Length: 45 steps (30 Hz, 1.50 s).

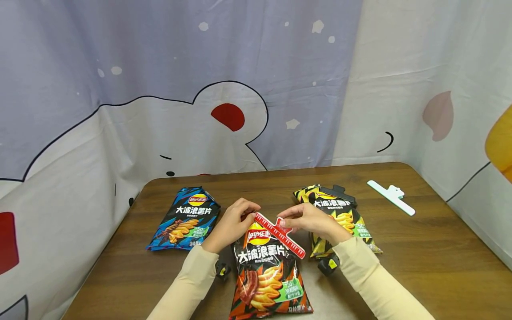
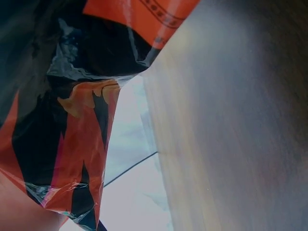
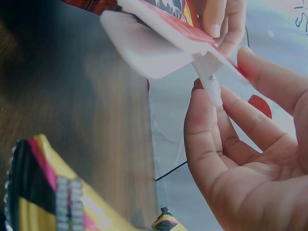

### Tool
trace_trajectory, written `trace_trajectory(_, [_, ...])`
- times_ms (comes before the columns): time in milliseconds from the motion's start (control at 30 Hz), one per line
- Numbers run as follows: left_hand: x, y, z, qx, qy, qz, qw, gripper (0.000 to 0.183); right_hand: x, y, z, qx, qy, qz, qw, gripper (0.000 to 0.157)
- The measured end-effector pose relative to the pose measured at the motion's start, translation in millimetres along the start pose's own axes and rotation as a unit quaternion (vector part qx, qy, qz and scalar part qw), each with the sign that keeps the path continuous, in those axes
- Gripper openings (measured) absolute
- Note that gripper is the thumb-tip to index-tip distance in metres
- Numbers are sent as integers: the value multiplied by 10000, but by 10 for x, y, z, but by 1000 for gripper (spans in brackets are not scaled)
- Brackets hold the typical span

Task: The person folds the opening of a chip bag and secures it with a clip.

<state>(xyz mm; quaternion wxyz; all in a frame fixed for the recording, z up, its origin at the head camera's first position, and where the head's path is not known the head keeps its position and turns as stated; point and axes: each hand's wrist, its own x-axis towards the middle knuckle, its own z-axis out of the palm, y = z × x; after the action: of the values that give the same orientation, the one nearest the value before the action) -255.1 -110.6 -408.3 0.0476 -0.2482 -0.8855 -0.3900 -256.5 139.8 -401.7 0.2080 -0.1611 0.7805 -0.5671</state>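
Observation:
My right hand (image 1: 310, 220) pinches the handle of a red bag clip (image 1: 286, 240), thumb on one lever and fingers on the other. In the right wrist view the clip's white back bar (image 3: 139, 48) stands apart from its red front bar. My left hand (image 1: 234, 224) pinches the top of a red-and-black chip bag (image 1: 260, 275), beside the clip's upper left end. The clip lies slanted across the bag's top right corner in the head view. Close up in the left wrist view is the bag's creased side (image 2: 82, 125). Whether the bag's edge lies between the bars I cannot tell.
To the left lies a blue chip bag (image 1: 184, 220). At the right a yellow chip bag (image 1: 340, 218) has a black clip (image 1: 339, 194) across its top. A white clip (image 1: 392, 196) lies farther right on the wooden table (image 1: 420, 249). A printed curtain (image 1: 280, 89) hangs behind.

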Motion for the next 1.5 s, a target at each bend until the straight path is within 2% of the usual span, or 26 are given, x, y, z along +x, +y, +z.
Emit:
trace_trajectory(300, [-5,14,-6,-55,31,-54,10000,25,-10,-25,-32,-127,121,-62,9998,42])
trace_trajectory(800, [-8,10,-11,199,118,-53,9997,33,31,-46,-93,-401,357,-22,9986,41])
trace_trajectory(1000, [-15,8,-3,307,172,36,9994,35,54,-46,-134,-688,523,181,9961,37])
trace_trajectory(1300, [-14,-4,26,227,234,-328,9989,41,97,-64,-202,-756,661,150,9948,38])
trace_trajectory(1500, [-18,-5,36,145,276,-566,9979,49,107,-82,-227,-589,820,323,9944,37])
